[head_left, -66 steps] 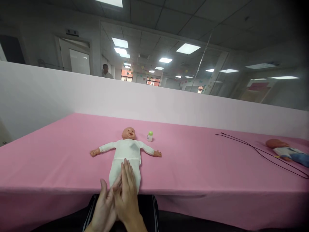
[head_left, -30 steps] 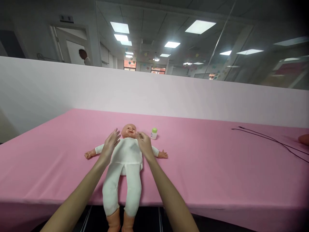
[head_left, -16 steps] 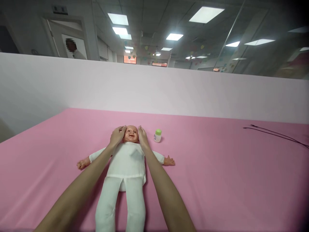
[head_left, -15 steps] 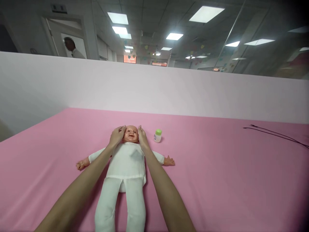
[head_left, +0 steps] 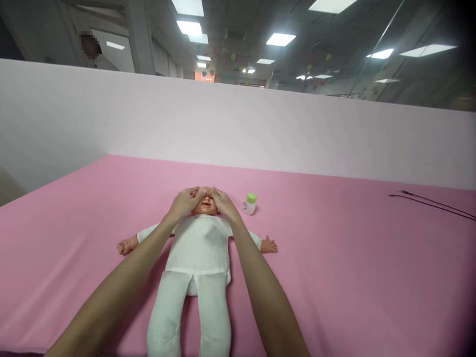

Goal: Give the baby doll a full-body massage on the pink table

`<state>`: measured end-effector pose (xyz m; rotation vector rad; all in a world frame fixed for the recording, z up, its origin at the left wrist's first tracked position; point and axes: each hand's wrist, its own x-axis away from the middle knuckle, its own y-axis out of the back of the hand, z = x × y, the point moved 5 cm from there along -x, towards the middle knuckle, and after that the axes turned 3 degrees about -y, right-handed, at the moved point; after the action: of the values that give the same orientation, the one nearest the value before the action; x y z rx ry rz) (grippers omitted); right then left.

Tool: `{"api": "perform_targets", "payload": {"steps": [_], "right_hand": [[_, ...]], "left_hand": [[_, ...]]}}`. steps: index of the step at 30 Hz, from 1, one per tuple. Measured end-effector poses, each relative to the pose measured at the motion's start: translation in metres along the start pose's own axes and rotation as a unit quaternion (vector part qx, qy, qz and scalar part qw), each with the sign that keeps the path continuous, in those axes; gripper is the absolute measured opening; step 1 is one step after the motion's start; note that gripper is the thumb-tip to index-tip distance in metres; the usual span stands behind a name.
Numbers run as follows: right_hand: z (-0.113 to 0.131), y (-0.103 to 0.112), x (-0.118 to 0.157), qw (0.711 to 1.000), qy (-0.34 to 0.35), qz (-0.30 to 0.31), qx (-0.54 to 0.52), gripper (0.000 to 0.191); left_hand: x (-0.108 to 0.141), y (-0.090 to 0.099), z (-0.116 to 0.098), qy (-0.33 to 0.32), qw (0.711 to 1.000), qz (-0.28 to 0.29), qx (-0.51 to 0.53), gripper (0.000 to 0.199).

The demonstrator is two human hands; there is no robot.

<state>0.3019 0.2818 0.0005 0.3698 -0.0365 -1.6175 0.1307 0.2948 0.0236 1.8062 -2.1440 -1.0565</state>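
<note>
A baby doll (head_left: 199, 248) in a white top and trousers lies on its back, arms spread out to the sides. My left hand (head_left: 185, 201) rests on the left of the doll's head, its thumb over the brow. On the other side, my right hand (head_left: 225, 204) lies against the forehead and temple with fingers stretched out. Between them the doll's mouth and nose show, while the upper face is partly covered. Neither hand grips anything. Just right of my right hand stands a small clear bottle (head_left: 249, 206) with a green cap.
The doll lies on a pink padded surface (head_left: 334, 277). A white low wall (head_left: 238, 126) runs along its back. Thin black cables (head_left: 439, 203) lie at the far right. Beyond the wall, a person (head_left: 97, 52) is near a doorway at upper left.
Both hands have moved inward from the sides of the doll's head onto its brow, the thumbs now near the eyes. The view has tilted slightly downward.
</note>
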Motion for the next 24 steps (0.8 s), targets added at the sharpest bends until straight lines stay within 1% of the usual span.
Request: {"api": "perform_targets", "payload": {"steps": [3,5,8,11,15,17,20,24], "right_hand": [[0.004,0.003,0.003,1.000,-0.006,0.008,0.003,0.048],[0.004,0.004,0.005,1.000,-0.015,0.011,-0.001,0.044],[0.002,0.007,0.005,1.000,-0.020,-0.002,-0.005,0.041],[-0.002,0.011,0.003,0.999,-0.029,-0.018,-0.012,0.040],[-0.006,0.013,0.002,0.998,-0.056,-0.019,-0.025,0.045],[-0.004,0.012,0.003,0.998,-0.052,-0.010,-0.023,0.047],[0.003,0.009,0.006,0.999,-0.032,0.004,-0.018,0.046],[0.010,0.009,0.009,1.000,-0.013,0.000,-0.009,0.041]], "left_hand": [[0.002,-0.001,-0.003,0.000,1.000,0.008,0.004,0.049],[0.002,0.000,-0.001,0.007,1.000,0.004,0.017,0.049],[-0.001,0.000,0.005,0.008,0.999,-0.008,0.048,0.048],[-0.004,0.000,0.011,0.012,0.997,-0.016,0.070,0.048],[-0.005,0.000,0.015,0.018,0.998,-0.013,0.065,0.056],[-0.004,0.000,0.013,0.016,0.998,-0.009,0.065,0.058],[-0.004,0.001,0.010,0.009,0.997,-0.006,0.081,0.053],[-0.004,0.001,0.011,0.009,0.995,-0.004,0.102,0.051]]}}
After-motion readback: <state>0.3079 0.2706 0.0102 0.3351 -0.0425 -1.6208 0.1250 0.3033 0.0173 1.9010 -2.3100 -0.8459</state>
